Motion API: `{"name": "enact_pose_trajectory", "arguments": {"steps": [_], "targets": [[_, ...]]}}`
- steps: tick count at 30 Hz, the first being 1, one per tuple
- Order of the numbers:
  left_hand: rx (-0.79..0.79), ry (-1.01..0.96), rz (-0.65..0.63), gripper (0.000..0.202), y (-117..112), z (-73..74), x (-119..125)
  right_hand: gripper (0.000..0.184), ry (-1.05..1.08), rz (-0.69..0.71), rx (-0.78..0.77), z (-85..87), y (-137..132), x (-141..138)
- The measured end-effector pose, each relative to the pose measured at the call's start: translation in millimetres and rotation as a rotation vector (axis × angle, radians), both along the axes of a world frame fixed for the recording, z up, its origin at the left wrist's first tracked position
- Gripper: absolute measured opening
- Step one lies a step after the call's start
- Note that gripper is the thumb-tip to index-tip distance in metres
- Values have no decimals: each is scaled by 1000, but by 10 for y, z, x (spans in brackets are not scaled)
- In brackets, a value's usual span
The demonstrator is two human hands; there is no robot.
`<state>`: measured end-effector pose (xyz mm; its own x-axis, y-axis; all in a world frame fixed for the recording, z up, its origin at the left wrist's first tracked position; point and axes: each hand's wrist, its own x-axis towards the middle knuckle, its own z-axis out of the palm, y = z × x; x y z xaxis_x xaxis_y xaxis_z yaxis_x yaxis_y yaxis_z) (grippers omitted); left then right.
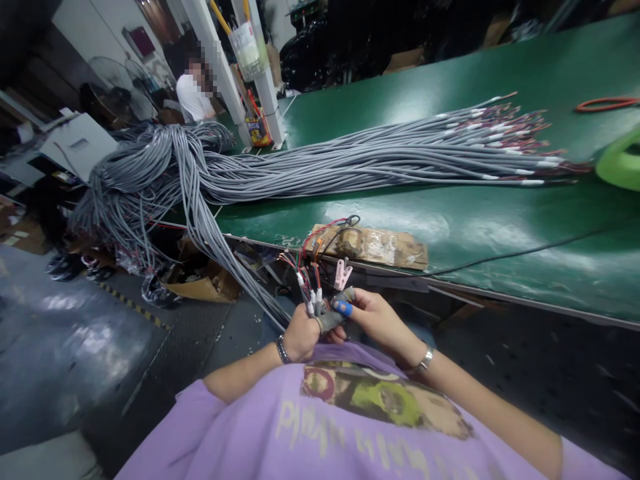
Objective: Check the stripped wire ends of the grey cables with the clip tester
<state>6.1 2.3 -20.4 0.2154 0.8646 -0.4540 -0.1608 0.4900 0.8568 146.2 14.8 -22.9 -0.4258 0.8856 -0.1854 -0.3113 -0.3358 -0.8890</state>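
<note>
My left hand (pixel 304 332) is closed around several grey cables (pixel 245 277), close to my body. White-sleeved ends (pixel 311 297) with thin coloured wires stick up above its grip. Fingers of my right hand (pixel 373 317) are pinched together beside those ends; what lies between them is too small to make out. Coverings wrap some fingertips on both hands, one of them blue. Just beyond my right fingers, a pink clip (pixel 343 273) stands at the bench edge. Behind it a worn wooden board (pixel 385 245) lies on the bench, with red and black wires (pixel 345 223) at its left end.
A long bundle of grey cables (pixel 350 163) stretches across the green bench (pixel 480 233), draping off its left side. A green object (pixel 620 160) sits at far right. Beneath the bench is a cardboard box (pixel 205 273). Another person (pixel 193 97) is in the background.
</note>
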Motion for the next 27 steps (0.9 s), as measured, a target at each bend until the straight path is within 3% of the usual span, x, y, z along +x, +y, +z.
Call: {"name": "enact_pose_trajectory", "arguments": {"steps": [5,11,15,20,23,27], "targets": [[-6,-14,39,51,4,-12,12,35,28,-29,-10,33,-10,-20],[-3,-23,93,51,2,19,23,38,-82,-144,-1,-87,6,20],[2,-63,117,51,-2,70,11,38,-6,-121,-95,-167,53,96],[10,-139,84,48,6,111,7,44,129,-194,-234,-171,178,121],[2,-154,72,47,35,132,35,51,74,-210,-148,-132,245,67],[-32,-148,99,49,98,181,82,52,-168,-389,85,-89,282,-3]]}}
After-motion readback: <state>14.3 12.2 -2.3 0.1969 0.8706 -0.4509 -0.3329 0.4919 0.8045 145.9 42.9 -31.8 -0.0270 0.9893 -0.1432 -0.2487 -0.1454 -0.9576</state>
